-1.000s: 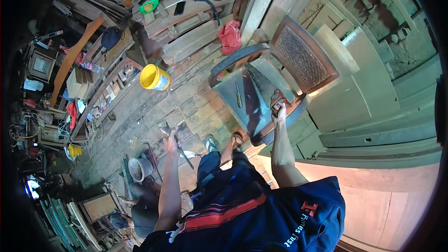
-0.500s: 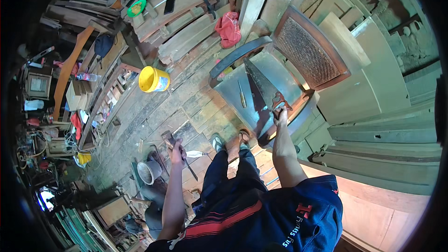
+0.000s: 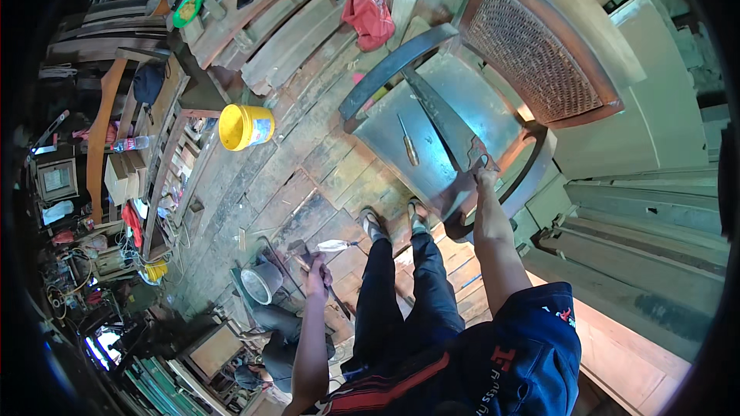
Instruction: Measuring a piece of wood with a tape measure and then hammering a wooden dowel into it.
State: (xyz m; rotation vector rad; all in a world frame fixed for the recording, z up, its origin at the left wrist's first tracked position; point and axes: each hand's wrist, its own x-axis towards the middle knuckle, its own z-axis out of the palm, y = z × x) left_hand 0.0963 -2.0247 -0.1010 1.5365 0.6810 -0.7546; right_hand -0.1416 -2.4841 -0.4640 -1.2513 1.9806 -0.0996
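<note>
My right hand [image 3: 486, 175] is closed round the brown handle of a handsaw [image 3: 439, 110]. Its dark blade slants over the seat of a wooden armchair [image 3: 385, 125], tip toward the far armrest; whether blade and seat touch I cannot tell. Left of the blade, on the seat, lies a slim tool with a pale handle and thin metal shaft [image 3: 411, 152]. Down at my left side, my left hand [image 3: 317, 276] grips a hammer [image 3: 297, 248] close below its head, the dark handle pointing back toward my legs. The chair's woven backrest [image 3: 532, 50] stands at the far right.
A yellow bucket [image 3: 235, 127] stands on the plank floor, left of the chair. Behind me on the left are a grey bucket [image 3: 260, 283] and a crouching person [image 3: 289, 347]. A red bag [image 3: 370, 17] lies beside a low wooden bench [image 3: 289, 50]. Boards [image 3: 640, 262] line the right.
The saw handle and my right hand have shifted slightly right and lower in view. My left hand has moved right and down with the hammer. The whole view has shifted too.
</note>
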